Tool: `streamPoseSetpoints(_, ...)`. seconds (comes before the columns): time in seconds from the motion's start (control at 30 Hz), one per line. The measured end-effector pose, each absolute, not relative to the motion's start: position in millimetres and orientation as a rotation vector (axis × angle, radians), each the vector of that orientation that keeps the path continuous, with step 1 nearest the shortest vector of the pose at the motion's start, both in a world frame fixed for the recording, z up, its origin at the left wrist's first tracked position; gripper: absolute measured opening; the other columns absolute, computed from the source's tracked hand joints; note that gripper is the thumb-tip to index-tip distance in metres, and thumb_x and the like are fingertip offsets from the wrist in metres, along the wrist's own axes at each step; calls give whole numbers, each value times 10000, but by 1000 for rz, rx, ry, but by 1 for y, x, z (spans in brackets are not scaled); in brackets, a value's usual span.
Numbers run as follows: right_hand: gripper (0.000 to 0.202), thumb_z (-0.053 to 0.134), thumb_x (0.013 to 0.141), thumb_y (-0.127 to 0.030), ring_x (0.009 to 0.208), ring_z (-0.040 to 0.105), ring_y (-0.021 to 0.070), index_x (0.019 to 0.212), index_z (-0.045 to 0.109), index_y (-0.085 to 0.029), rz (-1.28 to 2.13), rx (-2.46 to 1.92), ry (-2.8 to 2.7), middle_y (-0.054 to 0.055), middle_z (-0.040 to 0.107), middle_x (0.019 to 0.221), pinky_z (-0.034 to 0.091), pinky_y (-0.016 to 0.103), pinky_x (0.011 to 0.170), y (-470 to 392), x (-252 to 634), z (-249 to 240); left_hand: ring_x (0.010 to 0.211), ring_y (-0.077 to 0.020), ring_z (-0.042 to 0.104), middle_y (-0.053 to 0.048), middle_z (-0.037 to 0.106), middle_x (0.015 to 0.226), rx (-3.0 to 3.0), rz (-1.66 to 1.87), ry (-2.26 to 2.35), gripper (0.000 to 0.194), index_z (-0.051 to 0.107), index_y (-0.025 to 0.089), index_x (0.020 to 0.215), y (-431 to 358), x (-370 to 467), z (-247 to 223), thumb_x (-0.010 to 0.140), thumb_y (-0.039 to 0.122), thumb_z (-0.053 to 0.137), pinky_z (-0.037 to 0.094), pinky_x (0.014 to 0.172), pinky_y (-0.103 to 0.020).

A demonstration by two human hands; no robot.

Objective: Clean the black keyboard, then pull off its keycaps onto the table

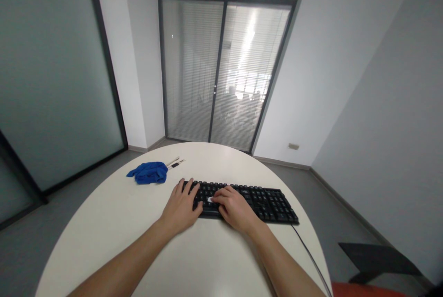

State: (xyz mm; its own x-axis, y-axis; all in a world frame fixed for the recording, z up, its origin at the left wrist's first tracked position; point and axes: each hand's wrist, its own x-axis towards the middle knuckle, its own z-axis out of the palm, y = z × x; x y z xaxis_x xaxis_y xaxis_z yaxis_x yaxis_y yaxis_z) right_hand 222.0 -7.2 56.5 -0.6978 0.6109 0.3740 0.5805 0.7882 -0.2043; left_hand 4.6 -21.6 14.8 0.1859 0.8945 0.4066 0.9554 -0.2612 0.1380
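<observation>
A black keyboard (pixel 277 207) lies on the round white table (pixel 194 260). My left hand (pixel 181 207) rests on the keyboard's left end with its fingers spread, holding nothing. Over the keys just right of it, my right hand (pixel 235 207) has its fingers bent together around a small white piece (pixel 210 199), which touches the keys at the fingertips. The undersides of the right fingers are hidden.
A crumpled blue cloth (pixel 148 173) lies at the table's back left, beside thin sticks (pixel 173 161) and a small dark-handled tool (pixel 177 164). The keyboard's cable (pixel 311 257) runs off the right edge. A chair (pixel 379 260) stands at the lower right.
</observation>
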Motion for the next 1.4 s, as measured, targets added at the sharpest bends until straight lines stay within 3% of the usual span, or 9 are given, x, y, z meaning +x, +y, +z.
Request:
streamPoseSetpoints(0.07, 377, 522, 832, -54, 1030, 524, 217, 1151, 673, -190, 80, -905, -2544, 73, 642, 1098, 440, 371, 970, -7, 222, 56, 1387, -369, 287, -94, 410, 1493, -2304, -624, -1819, 541, 492, 197, 1377, -21, 4, 14, 875, 400, 484, 254, 1128, -514)
streamPoseSetpoints(0.23, 322, 523, 819, -37, 1012, 530, 217, 1029, 705, -197, 81, -994, -2466, 70, 633, 1047, 455, 369, 960, -3, 225, 54, 1389, -374, 281, -106, 406, 1494, -2315, -631, -1824, 546, 487, 191, 1381, -20, 4, 13, 877, 402, 487, 242, 1129, -518)
streamPoseSetpoints(0.47, 507, 461, 840, 8, 1068, 510, 235, 1256, 605, -244, 2, -1121, -2250, 91, 580, 1167, 454, 420, 974, 10, 233, 44, 1382, -376, 293, -108, 407, 1495, -2315, -605, -1818, 541, 487, 185, 1385, -22, 4, 16, 888, 397, 466, 259, 1124, -514)
streamPoseSetpoints(0.97, 354, 511, 851, -43, 998, 520, 214, 1068, 713, -237, 23, -1131, -2395, 66, 617, 1041, 442, 369, 940, 6, 234, 53, 1396, -366, 277, -96, 402, 1501, -2325, -613, -1822, 546, 483, 198, 1388, -21, 2, 16, 888, 416, 466, 257, 1125, -517)
streamPoseSetpoints(1.2, 391, 466, 874, -58, 1025, 515, 233, 1152, 682, -229, 16, -1200, -2203, 85, 605, 1076, 449, 413, 952, 14, 254, 56, 1398, -373, 272, -109, 394, 1504, -2333, -625, -1826, 550, 479, 191, 1393, -21, 1, 15, 891, 417, 467, 255, 1126, -519)
streamPoseSetpoints(1.4, 463, 477, 849, -4, 1043, 514, 209, 1179, 675, -262, 118, -987, -2414, 69, 620, 1083, 447, 384, 963, 12, 250, 51, 1399, -365, 273, -88, 388, 1513, -2329, -613, -1834, 552, 478, 201, 1394, -20, 1, 13, 887, 418, 468, 258, 1126, -523)
